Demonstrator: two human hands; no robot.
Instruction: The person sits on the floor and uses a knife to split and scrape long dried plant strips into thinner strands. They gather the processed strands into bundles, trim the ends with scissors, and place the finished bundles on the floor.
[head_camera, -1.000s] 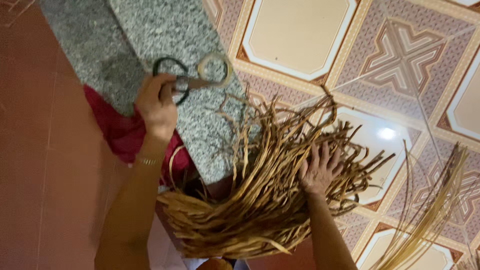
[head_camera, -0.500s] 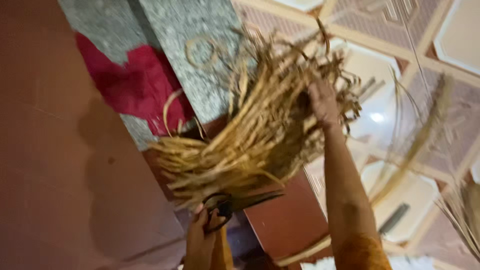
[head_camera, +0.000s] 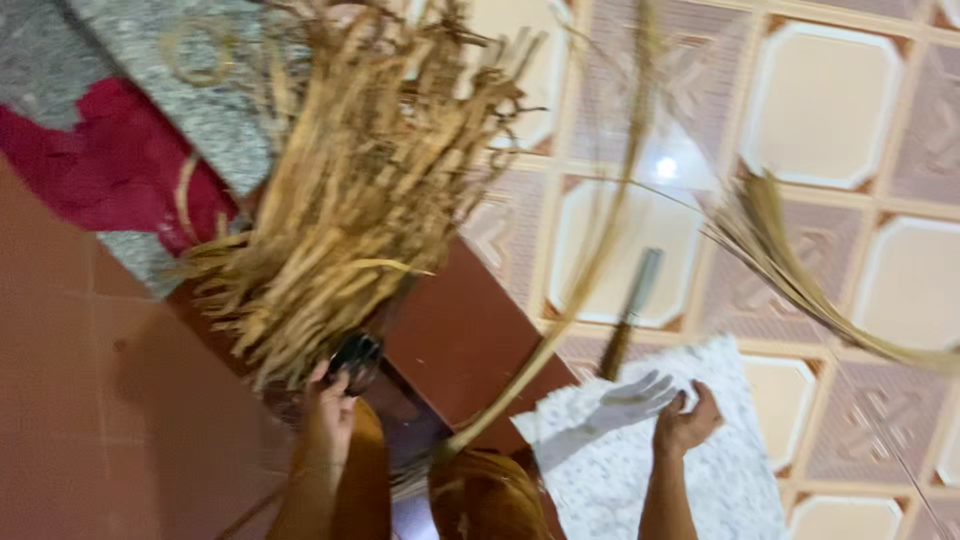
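The left hand (head_camera: 330, 415) sits at about seven o'clock in the head view, closed on the dark handles of a pair of scissors (head_camera: 355, 357), right at the lower end of a big bundle of dried straw-coloured strips (head_camera: 350, 190) that lies across a brown counter (head_camera: 470, 350) and reaches up toward twelve o'clock. The right hand (head_camera: 685, 420) is at about five o'clock, fingers spread and empty, touching or just above a speckled white stone slab (head_camera: 640, 470); a long thin stick (head_camera: 630, 310) lies just above it. The work seems to be between cuts, with the bundle lying free. A next move would call for the free hand to grip strips firmly before the blades close.
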